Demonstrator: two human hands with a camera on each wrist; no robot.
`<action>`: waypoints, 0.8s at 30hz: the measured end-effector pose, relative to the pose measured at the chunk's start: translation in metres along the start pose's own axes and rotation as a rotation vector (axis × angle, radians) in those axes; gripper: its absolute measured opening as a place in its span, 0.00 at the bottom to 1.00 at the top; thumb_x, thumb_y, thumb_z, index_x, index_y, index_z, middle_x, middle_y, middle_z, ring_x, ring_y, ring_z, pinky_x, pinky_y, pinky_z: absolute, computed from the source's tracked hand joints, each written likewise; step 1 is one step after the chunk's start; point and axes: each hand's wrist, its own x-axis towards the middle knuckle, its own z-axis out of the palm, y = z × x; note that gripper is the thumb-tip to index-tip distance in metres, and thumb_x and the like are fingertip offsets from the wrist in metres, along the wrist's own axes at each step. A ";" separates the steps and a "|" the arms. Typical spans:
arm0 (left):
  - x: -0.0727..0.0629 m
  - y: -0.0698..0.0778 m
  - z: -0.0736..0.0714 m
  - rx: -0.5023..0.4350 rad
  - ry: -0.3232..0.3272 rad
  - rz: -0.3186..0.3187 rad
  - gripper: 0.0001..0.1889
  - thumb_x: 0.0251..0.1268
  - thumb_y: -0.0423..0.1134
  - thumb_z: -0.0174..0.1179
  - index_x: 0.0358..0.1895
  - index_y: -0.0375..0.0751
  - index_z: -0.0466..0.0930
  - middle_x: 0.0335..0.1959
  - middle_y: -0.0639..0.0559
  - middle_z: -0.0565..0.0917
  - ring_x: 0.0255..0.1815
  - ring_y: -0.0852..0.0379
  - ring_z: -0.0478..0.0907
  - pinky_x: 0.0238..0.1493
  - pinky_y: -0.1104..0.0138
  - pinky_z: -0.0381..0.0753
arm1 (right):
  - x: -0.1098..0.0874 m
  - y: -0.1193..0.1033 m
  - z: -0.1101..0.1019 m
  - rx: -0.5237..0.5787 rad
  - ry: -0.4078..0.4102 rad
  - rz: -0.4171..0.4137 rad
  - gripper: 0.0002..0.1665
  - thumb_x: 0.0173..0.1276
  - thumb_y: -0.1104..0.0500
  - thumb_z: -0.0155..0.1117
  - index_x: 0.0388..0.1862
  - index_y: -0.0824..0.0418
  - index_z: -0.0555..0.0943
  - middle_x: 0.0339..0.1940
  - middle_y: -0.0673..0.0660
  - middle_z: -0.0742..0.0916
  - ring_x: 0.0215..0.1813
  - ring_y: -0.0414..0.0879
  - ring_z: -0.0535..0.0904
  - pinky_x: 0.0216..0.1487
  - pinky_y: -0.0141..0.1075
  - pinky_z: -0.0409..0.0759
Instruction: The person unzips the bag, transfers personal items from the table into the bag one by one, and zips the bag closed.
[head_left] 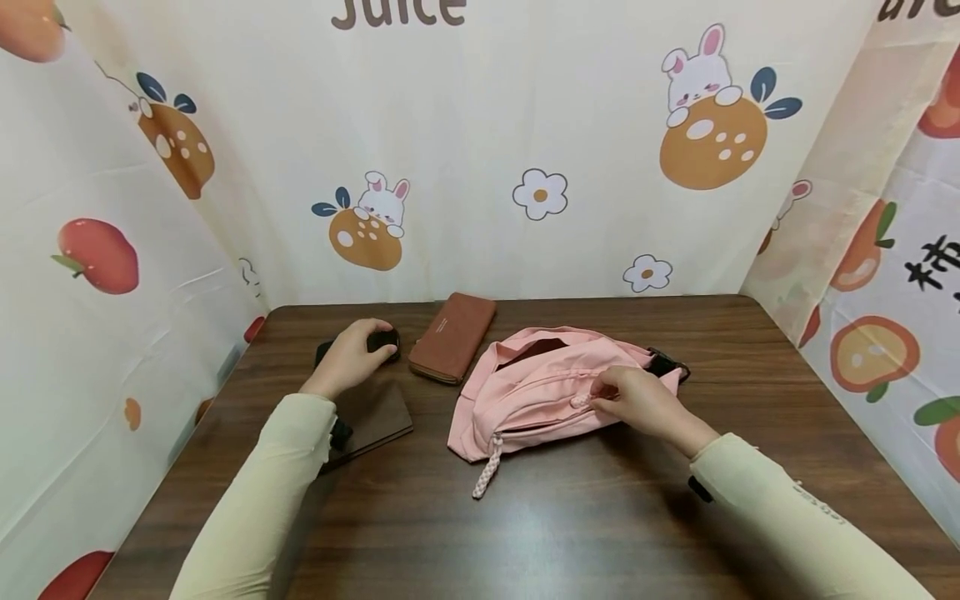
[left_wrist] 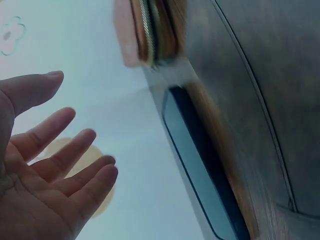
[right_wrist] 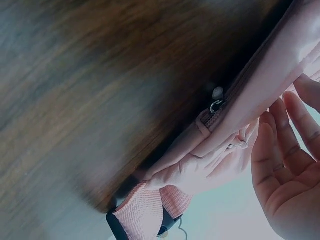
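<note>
Head view: left grip (head_left: 351, 360) spread, empty, near phone (head_left: 383, 340); right grip (head_left: 645, 402) at bag (head_left: 536, 385), hold unclear; wallet (head_left: 453, 337) between.

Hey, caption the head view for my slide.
Left hand above a black rectangular phone, right hand at a soft pink fabric waist bag.

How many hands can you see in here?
2. The left hand is by the black phone, and the right hand is at the pink bag.
</note>
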 end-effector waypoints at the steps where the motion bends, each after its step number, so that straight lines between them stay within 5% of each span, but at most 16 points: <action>1: 0.002 -0.003 -0.001 0.008 -0.001 -0.008 0.25 0.72 0.42 0.55 0.68 0.36 0.68 0.69 0.36 0.69 0.71 0.37 0.64 0.68 0.42 0.65 | 0.000 0.000 0.000 -0.005 -0.001 -0.007 0.06 0.58 0.59 0.73 0.28 0.50 0.82 0.27 0.42 0.83 0.34 0.37 0.77 0.38 0.36 0.77; 13: 0.021 -0.043 0.005 0.104 -0.082 -0.115 0.36 0.69 0.41 0.58 0.74 0.29 0.54 0.76 0.27 0.51 0.76 0.27 0.45 0.74 0.39 0.48 | -0.005 0.001 0.000 -0.018 -0.037 -0.110 0.07 0.56 0.61 0.75 0.28 0.53 0.84 0.28 0.46 0.81 0.32 0.39 0.75 0.35 0.32 0.75; 24: 0.024 -0.054 0.000 0.169 -0.176 -0.231 0.43 0.66 0.44 0.61 0.76 0.29 0.49 0.77 0.26 0.46 0.74 0.20 0.38 0.71 0.33 0.44 | -0.003 0.003 -0.001 -0.049 -0.043 -0.173 0.08 0.55 0.60 0.76 0.31 0.54 0.84 0.29 0.45 0.80 0.34 0.38 0.75 0.38 0.34 0.76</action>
